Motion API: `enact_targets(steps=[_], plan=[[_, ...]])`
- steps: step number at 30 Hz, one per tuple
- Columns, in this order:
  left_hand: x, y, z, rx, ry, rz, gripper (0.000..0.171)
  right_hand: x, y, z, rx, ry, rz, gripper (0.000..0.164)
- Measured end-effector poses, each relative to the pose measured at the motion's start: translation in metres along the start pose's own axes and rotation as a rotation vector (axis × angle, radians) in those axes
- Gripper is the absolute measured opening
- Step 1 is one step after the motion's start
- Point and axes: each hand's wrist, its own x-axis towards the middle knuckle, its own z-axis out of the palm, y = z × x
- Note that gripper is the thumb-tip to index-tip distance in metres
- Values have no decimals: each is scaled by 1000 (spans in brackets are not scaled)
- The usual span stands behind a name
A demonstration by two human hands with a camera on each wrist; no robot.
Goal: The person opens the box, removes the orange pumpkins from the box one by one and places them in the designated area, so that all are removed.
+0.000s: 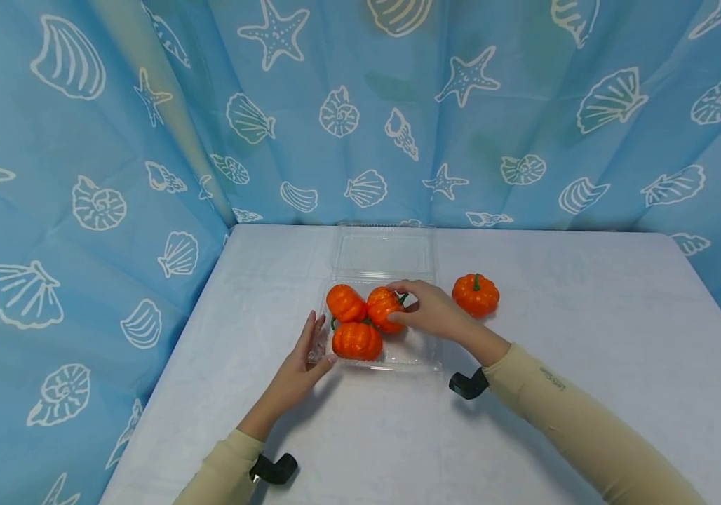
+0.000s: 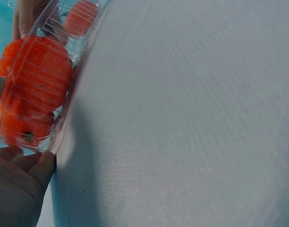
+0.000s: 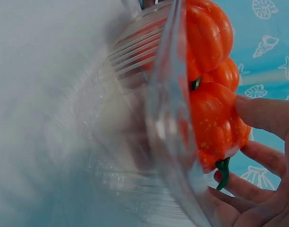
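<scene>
While the right hand [image 1: 428, 308] pinches a round orange pumpkin [image 1: 382, 308], the left hand [image 1: 297, 370], spread, touches the clear plastic box's edge [image 1: 411, 367] — room rightward.

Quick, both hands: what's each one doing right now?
Left hand: open, fingers against the left side of the clear plastic box.
Right hand: closed on the rightmost pumpkin in the box, thumb and fingers pinching it.

This looks like a curtained-off recording nook: a blue curtain [image 1: 360, 70] printed with white seashells and starfish hangs behind the white table [image 1: 588, 330] and along its 2 sides, with 2 black wrist-worn devices [image 1: 470, 385] above the table.
</scene>
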Motion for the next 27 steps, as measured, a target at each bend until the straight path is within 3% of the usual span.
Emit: enact_targets(steps=[6, 11, 16, 27], plan=[[1, -2, 1, -15, -1, 8, 89, 2, -1, 3, 1, -13, 24, 61], [0, -1, 0, -28, -2, 7, 89, 1, 0, 3, -32, -14, -24, 59], [-1, 1, -1, -20, -1, 3, 89, -4, -4, 2, -141, -5, -65, 59], [0, -2, 0, 2, 4, 5, 90, -13, -10, 1, -347, -17, -60, 63]])
